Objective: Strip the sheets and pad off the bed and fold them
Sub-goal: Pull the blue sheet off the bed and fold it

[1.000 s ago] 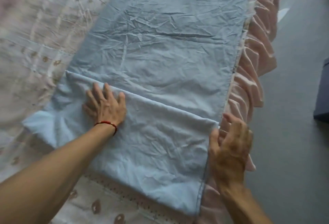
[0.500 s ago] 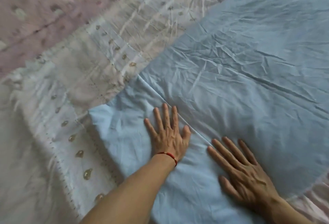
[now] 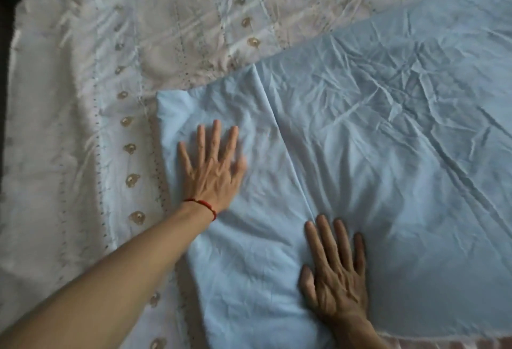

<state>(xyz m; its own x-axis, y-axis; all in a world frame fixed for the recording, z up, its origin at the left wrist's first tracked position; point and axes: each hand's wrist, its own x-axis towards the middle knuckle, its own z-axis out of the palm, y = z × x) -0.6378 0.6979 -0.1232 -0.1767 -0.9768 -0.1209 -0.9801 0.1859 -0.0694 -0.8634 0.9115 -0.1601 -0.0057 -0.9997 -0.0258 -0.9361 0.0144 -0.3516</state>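
A wrinkled light blue sheet (image 3: 388, 132) lies spread across the bed, its near-left end folded over into a flap (image 3: 249, 238) with a straight edge running diagonally. My left hand (image 3: 213, 165), a red string round its wrist, presses flat on the flap with fingers spread. My right hand (image 3: 335, 274) lies flat across the flap's edge, lower right, fingers straight. Both hands hold nothing.
Under the blue sheet lies a white embroidered bed cover (image 3: 116, 77) with rows of gold motifs, filling the left and top. A pinkish strip (image 3: 415, 344) shows along the bottom right. A dark edge (image 3: 5, 16) runs down the far left.
The view has swung left, away from the ruffled bed edge and floor. My right hand left the sheet's right edge and now lies flat on the fold; my left hand slid left along the flap.
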